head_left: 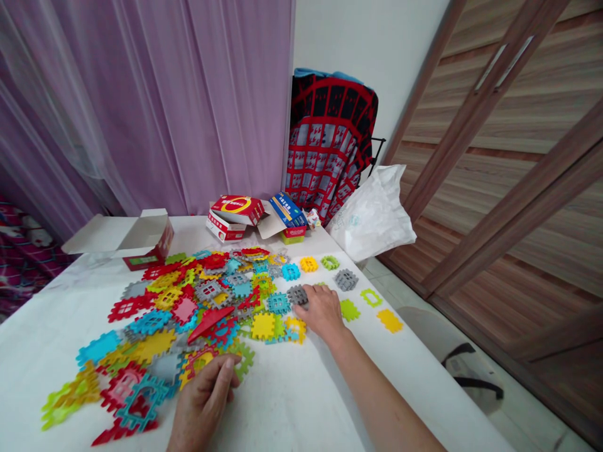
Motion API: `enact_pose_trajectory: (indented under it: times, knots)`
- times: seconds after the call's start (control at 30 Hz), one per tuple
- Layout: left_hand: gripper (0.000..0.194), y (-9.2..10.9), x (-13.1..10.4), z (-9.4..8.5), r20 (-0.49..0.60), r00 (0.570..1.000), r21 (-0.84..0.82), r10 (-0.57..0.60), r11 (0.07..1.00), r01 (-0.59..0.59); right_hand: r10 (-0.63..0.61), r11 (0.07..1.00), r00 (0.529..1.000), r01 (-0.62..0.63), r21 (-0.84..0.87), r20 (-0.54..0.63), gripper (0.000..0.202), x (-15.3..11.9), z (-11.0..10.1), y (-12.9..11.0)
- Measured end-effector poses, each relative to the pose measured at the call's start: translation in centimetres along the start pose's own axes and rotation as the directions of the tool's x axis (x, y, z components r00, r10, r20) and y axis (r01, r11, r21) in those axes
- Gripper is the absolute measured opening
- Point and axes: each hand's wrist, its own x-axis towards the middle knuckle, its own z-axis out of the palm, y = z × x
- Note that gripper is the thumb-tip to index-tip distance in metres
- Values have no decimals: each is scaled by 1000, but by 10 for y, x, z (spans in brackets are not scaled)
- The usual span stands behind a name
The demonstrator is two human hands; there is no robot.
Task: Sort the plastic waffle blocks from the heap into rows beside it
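Observation:
My right hand (324, 309) reaches over the table, its thumb and fingers closed at the edge of a grey interlocking plastic tile (296, 294). A blue tile (278, 303) lies just left of that one. Nearer to me, my left hand (205, 397) rests loosely curled, thumb against the fingers, with no piece showing in it. Beside its fingertips lies a green notched tile (245, 359), and a red and yellow tile (196, 364) is just behind. A wide pile of mixed tiles, among them a yellow square (262, 326), spreads in front of both hands.
Right of the pile, separate tiles lie on the white table (301, 402): grey (346, 280), yellow (389, 321), green (349, 309) and others. An open carton (148, 242), a red box (237, 209) and a blue box (287, 210) stand behind. A white bag (372, 213) hangs at the right edge.

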Motion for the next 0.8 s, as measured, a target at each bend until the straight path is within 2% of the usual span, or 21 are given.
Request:
enact_pose_trajectory:
  times: [0.8]
  knots:
    - [47, -8, 2, 0, 17, 1000, 15, 13, 1000, -13, 53, 998, 998, -53, -36, 26, 38, 3, 2, -7]
